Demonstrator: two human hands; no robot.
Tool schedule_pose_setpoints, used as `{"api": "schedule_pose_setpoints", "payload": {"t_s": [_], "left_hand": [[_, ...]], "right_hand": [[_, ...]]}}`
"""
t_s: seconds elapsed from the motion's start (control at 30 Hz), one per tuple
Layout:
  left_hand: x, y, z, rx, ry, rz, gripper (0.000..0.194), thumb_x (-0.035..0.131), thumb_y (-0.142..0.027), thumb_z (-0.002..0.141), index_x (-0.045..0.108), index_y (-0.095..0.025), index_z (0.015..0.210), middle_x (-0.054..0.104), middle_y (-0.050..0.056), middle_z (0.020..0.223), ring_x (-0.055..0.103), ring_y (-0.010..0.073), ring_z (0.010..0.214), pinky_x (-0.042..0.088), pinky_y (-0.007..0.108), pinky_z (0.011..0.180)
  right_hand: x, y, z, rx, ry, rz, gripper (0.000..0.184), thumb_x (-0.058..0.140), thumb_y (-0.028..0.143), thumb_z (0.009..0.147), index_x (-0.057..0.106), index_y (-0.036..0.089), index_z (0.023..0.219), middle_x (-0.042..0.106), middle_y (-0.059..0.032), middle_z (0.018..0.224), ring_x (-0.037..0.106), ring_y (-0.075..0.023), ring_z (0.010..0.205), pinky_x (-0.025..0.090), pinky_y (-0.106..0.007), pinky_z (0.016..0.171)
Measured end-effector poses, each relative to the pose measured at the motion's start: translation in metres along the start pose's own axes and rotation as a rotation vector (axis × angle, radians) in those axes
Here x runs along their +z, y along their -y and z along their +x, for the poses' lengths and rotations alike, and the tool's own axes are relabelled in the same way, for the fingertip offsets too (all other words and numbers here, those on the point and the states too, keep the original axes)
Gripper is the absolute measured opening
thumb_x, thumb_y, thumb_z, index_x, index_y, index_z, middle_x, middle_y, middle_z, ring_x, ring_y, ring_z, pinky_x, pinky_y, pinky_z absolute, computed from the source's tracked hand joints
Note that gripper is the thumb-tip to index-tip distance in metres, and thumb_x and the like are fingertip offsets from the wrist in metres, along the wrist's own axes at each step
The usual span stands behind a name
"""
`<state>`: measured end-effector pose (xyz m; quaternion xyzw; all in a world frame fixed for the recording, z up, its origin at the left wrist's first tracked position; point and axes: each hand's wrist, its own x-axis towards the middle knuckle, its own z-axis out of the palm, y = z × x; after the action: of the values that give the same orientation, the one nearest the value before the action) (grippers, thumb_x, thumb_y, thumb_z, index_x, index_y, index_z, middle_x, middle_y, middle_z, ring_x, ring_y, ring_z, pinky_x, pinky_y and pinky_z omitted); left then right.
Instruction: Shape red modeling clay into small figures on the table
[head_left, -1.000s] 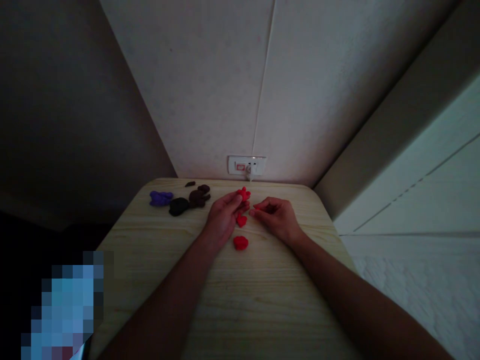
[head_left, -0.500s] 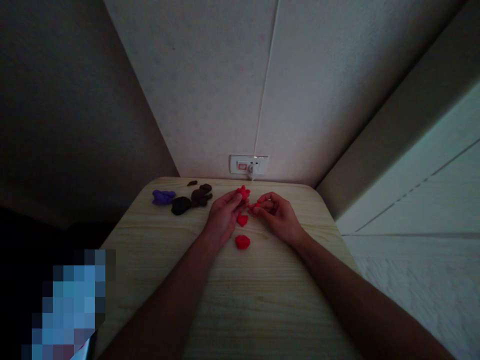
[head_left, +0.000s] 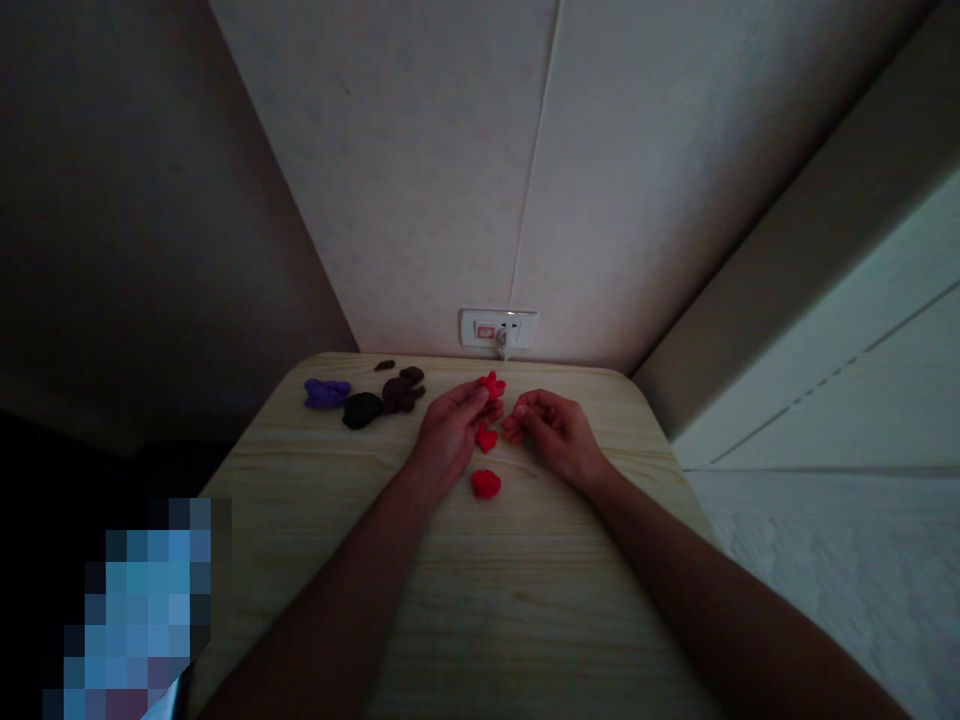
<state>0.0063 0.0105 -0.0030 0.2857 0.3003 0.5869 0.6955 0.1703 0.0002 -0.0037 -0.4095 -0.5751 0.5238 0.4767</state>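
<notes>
My left hand [head_left: 452, 430] lies on the table, its fingertips against an irregular red modelling clay piece [head_left: 491, 386]. I cannot tell whether it grips that piece. My right hand [head_left: 551, 432] rests close by, with its fingers curled together and nothing visible in them. Between the hands lies a small red clay heart [head_left: 486, 438]. A rounded red clay lump [head_left: 486, 484] sits just below it, nearer to me.
Purple clay [head_left: 326, 393], a black lump [head_left: 362, 410] and dark brown clay [head_left: 401, 393] lie left on a light wooden table [head_left: 480, 600]. A wall socket [head_left: 499, 328] with a plug sits behind. A pixelated blue patch [head_left: 135, 600] covers the lower left.
My right hand has curled its fingers closer together, and the small red bit at its fingertips no longer shows. My left hand and the clay pieces have stayed in place.
</notes>
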Motion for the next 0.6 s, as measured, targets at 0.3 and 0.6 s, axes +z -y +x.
{"api": "schedule_pose_setpoints", "payload": {"t_s": [0.3,0.6], "left_hand": [[0.002,-0.001,-0.001,0.011,0.004,0.014,0.027,0.085,-0.025,0.071,0.077,-0.014,0.095,0.077,0.008,0.097,0.069,0.015,0.083,0.053,0.029,0.083],[0.002,-0.014,-0.004,0.141,-0.079,0.007,0.023,0.085,-0.028,0.071,0.075,-0.015,0.088,0.077,0.007,0.099,0.069,0.0148,0.086,0.05,0.032,0.092]], "right_hand": [[0.0,0.004,0.001,-0.03,-0.035,-0.044,0.035,0.075,0.053,0.082,0.066,0.019,0.083,0.07,-0.0018,0.067,0.063,-0.0151,0.059,0.054,-0.029,0.061],[-0.004,-0.005,0.005,0.007,-0.079,0.047,0.04,0.09,0.042,0.063,0.073,0.02,0.091,0.077,-0.0049,0.087,0.071,-0.016,0.077,0.059,-0.031,0.078]]}}
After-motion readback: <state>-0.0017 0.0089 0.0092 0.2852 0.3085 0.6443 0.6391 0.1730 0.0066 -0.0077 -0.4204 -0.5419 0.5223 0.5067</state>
